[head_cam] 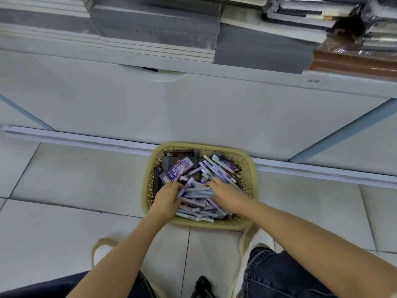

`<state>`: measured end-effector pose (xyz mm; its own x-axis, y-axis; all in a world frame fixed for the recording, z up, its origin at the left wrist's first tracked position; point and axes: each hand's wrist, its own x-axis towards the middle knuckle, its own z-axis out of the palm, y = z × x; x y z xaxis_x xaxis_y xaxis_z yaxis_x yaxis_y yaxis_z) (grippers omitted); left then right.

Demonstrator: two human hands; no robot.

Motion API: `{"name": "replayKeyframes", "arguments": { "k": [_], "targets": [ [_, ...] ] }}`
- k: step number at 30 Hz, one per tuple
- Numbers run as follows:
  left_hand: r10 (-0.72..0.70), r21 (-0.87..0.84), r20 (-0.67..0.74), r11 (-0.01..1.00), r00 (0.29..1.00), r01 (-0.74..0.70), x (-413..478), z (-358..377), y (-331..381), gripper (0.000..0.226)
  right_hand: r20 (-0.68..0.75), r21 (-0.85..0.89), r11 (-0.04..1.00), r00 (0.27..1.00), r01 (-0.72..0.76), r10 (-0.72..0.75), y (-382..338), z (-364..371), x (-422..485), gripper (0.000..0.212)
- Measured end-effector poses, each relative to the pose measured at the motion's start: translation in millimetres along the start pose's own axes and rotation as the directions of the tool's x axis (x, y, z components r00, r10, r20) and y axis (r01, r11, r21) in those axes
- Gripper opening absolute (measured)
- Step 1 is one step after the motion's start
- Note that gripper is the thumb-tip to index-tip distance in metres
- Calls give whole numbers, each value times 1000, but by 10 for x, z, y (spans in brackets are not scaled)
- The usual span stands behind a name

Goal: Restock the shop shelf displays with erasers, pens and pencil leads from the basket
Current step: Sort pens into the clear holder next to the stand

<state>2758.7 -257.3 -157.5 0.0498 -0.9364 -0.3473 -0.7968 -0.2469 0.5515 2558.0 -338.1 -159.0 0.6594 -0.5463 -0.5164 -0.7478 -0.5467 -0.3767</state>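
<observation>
No legible text anywhere.

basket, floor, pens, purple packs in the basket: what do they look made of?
basket: moulded plastic, matte yellow-beige; lattice-perforated walls, smooth rim.
floor: probably glazed ceramic tile; pale, slight sheen, dark grout lines.
pens: plastic barrels, pastel, mostly matte.
purple packs: printed card or plastic film, can't tell which; flat, printed faces.

Pale grey floor tiles [64,179] with dark grout lines fill the lower half of the frame. Across the middle runs the white base panel [193,112] of a shelf [236,72]. A white rail [86,140] edges the panel below, and slanting light blue strips [343,133] mark it left and right. Along the top edge, stacked grey and white notebooks [154,29] lie on the shelf, with brown ones [354,63] at upper right. The light is soft and even.
</observation>
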Motion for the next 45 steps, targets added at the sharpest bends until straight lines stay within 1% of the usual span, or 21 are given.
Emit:
{"name": "replayKeyframes", "arguments": {
  "k": [3, 6, 8, 12, 15, 17, 19, 20, 22, 24, 26, 29, 32, 34, 36, 37, 38, 40, 41, 42, 45],
  "targets": [
    [-90, -127, -49, 988, 995, 83, 29, -38, 24, 24, -2, 64, 998, 1000, -6, 6, 119, -139, -4, 10],
    [-212, -279, -101, 944, 972, 177, 52, -113, 106, 15, -15, 200, 976, 996, -87, 92, 237, -368, -48, 21],
    [-228, -356, -139, 920, 964, 167, 64, -185, 179, 14, -13, 232, 967, 994, -104, 110, 313, -520, -87, 22],
    [-156, -498, -182, 866, 971, 46, 100, -387, 411, 11, -18, 284, 956, 997, -73, 81, 394, -763, -158, 27],
    [-107, -501, -172, 865, 979, 6, 137, -469, 570, 27, -63, 456, 889, 995, -39, 76, 362, -906, -170, 24],
    [-254, -670, -193, 740, 948, 61, 126, -513, 658, 46, -86, 625, 780, 991, -23, 98, 294, -965, -173, 21],
    [-416, -829, -135, 545, 899, 128, 132, -573, 707, 57, -122, 725, 688, 983, -8, 139, 180, -984, -175, 18],
    [-422, -870, -76, 470, 903, 147, 141, -593, 732, 56, -138, 755, 656, 978, 3, 154, 103, -981, -177, 18],
    [-327, -920, -8, 373, 945, 122, 147, -608, 811, 50, -148, 818, 574, 979, 42, 140, -87, -959, -178, 16],
    [-230, -945, -26, 323, 973, 51, 136, -621, 927, 41, -140, 845, 528, 988, 83, 69, -278, -938, -186, 16],
    [-227, -958, -42, 286, 973, 26, 144, -629, 986, 32, -126, 842, 528, 992, 109, -4, -422, -917, -199, 18],
    [-314, -957, -45, 286, 948, 49, 140, -686, 979, 29, -108, 833, 541, 993, 114, -44, -522, -929, -230, 15],
    [-300, -940, -90, 340, 950, 18, 108, -769, 970, 29, -60, 820, 566, 996, 83, -58, -542, -1054, -262, 20],
    [-293, -924, -144, 383, 945, -22, 110, -834, 975, 26, -37, 736, 675, 999, 47, -29, -493, -1178, -272, 33],
    [-264, -897, -190, 439, 945, -58, 114, -928, 979, 25, -128, 677, 735, 990, 50, 51, -427, -1328, -268, 46],
    [-230, -879, -201, 471, 952, -72, 112, -978, 991, 26, -216, 711, 697, 972, 95, 88, -403, -1414, -264, 44],
    [-178, -861, -207, 499, 962, -93, 106, -1028, 1012, 28, -291, 770, 619, 949, 157, 121, -394, -1506, -270, 37],
    [-62, -823, -207, 550, 976, -140, 76, -1123, 1098, 29, -369, 856, 436, 919, 278, 139, -427, -1701, -299, 20],
    [-12, -801, -206, 577, 978, -162, 56, -1169, 1154, 29, -395, 862, 393, 911, 321, 121, -464, -1796, -323, 12],
    [32, -781, -206, 597, 978, -184, 33, -1217, 1215, 29, -420, 853, 381, 903, 358, 92, -499, -1880, -344, 5],
    [106, -759, -239, 600, 965, -254, -61, -1432, 1389, 28, -472, 821, 381, 881, 426, 31, -596, -2134, -483, 3]
  ]
}}
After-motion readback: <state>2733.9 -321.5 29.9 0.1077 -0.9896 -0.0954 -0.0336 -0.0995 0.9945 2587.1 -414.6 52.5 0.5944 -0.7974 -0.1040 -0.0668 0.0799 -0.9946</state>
